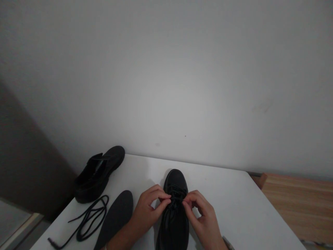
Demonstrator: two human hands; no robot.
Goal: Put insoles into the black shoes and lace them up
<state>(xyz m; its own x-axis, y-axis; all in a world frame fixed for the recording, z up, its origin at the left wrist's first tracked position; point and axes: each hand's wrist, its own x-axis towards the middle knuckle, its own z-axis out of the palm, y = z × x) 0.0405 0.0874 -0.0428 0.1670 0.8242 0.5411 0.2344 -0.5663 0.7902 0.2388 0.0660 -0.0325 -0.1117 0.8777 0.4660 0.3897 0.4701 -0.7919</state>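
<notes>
A black lace-up shoe (176,178) stands on the white table with its toe pointing away from me. Dark laces (177,198) cross over its upper. On the left side of the shoe, my left hand (151,205) pinches the lace between thumb and index finger. From the right side, my right hand (203,215) pinches the lace too, its fingertips close to the shoe's edge. A short stretch of lace runs between the two pinches. The shoe's heel end is cut off by the lower frame edge.
To the left lie a dark insole (119,210), partly behind my left arm, and a loose black shoelace (90,220). A second black shoe (100,173) without laces sits at the table's back left. A wall (182,86) rises behind the white table (234,194); a wooden surface (296,205) is at right.
</notes>
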